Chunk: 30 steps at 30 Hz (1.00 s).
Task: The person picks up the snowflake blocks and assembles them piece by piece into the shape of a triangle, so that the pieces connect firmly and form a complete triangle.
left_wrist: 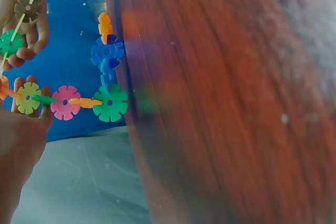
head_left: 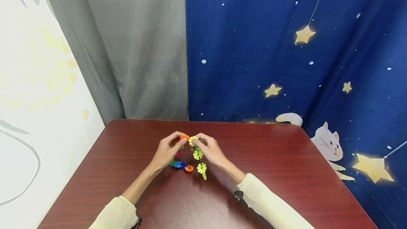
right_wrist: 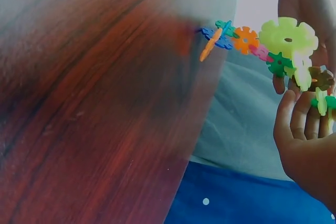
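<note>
A chain of slotted, flower-shaped plastic discs hangs between the two hands above the table. My left hand [head_left: 165, 152] pinches an orange disc [head_left: 183, 136] near the top of the chain. Beside it, my right hand [head_left: 212, 150] pinches a yellow-green disc [head_left: 193, 141]. From the left hand's side hang a pink disc [left_wrist: 66, 102], a green disc [left_wrist: 111, 103] and a blue disc [left_wrist: 107, 51], ending in orange. Below the right hand dangle more yellow-green discs [head_left: 201, 168]. Fingers partly cover the spot where the two held discs meet, so I cannot tell how they join.
The reddish-brown wooden table [head_left: 270, 172] lies under both hands. Behind its far edge hang a grey curtain [head_left: 143, 45] and a blue star-patterned curtain [head_left: 238, 45]. A pale patterned surface [head_left: 38, 98] stands at the left.
</note>
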Tool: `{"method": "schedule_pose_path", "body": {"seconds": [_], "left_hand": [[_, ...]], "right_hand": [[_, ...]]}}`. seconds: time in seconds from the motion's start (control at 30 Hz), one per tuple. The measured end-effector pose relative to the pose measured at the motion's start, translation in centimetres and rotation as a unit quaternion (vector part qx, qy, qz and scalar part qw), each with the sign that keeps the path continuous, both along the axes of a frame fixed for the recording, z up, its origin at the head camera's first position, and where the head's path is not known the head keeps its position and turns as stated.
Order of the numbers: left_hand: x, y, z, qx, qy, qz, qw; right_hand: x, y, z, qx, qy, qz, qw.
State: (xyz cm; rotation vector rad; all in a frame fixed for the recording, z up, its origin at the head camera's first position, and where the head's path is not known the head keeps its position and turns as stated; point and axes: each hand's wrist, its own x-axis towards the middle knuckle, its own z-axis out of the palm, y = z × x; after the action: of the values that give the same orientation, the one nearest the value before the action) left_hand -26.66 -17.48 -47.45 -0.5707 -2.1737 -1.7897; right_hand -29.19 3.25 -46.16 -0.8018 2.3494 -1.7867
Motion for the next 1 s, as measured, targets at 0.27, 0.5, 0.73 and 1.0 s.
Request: {"method": "schedule_pose_path", "body": {"seconds": [0.27,0.5,0.73,1.0], "left_hand": [[0.0,-0.1,-0.1,0.022,-0.011,-0.014,0.9996],[-0.3,-0.2,-0.1,0.059,-0.019,-0.027,0.9977],[-0.4,-0.5,-0.2,0.036,-0.011,-0.030,0.9988],[-0.2,-0.8,-0.1,0.020,-0.038,-0.040,0.9983]], "right_hand": [[-0.1,-0.3,-0.2,-0.043,-0.046,0.030,0.9976],[-0.5,-0.3,0.0,-0.081,-0.123,0.071,0.9865],[-1.1,-0.3,0.5,-0.082,-0.147,0.070,0.9832],[-1.6,0.3,1.1,-0.053,-0.137,0.096,0.9846]]}}
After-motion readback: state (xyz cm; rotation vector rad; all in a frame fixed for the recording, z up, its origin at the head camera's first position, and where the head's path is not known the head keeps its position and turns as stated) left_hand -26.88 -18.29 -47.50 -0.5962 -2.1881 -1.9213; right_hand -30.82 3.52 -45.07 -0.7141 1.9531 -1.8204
